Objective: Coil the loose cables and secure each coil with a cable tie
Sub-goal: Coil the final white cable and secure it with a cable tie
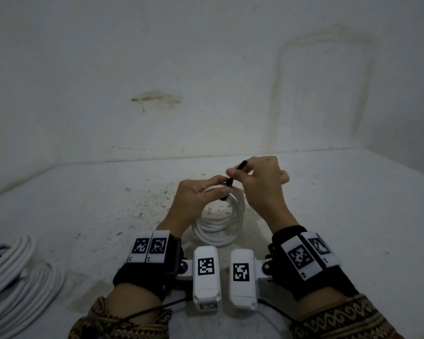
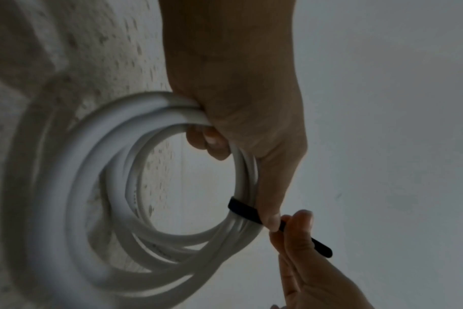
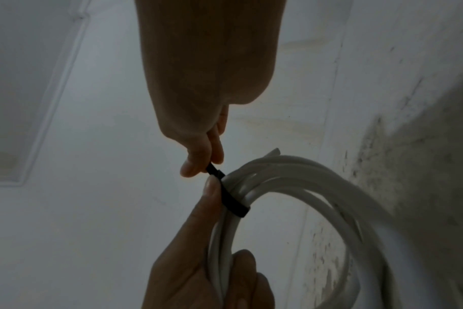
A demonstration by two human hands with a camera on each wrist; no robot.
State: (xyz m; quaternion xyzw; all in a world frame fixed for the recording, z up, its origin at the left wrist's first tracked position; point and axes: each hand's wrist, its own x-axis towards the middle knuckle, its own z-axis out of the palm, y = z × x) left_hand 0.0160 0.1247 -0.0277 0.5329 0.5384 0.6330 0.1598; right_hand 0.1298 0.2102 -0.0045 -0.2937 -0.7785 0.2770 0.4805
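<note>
A white cable coil (image 1: pixel 220 223) stands upright above the table's middle, its lower loops near the surface. My left hand (image 1: pixel 198 194) grips its top, fingers curled round the strands (image 2: pixel 172 117), thumb pressing a black cable tie (image 2: pixel 245 210) wrapped round the bundle. My right hand (image 1: pixel 257 177) pinches the tie's free tail (image 1: pixel 240 166) between thumb and finger, just above and right of the wrap. From the right wrist, the black tie (image 3: pixel 231 198) circles the coil (image 3: pixel 304 179), and the right fingertips (image 3: pixel 196 165) hold its end.
A larger pile of white cable (image 1: pixel 15 285) lies at the table's front left edge. The speckled white table (image 1: pixel 340 216) runs back to a stained white wall (image 1: pixel 206 81). Black wires trail from the wrist cameras (image 1: pixel 206 275) near the front edge.
</note>
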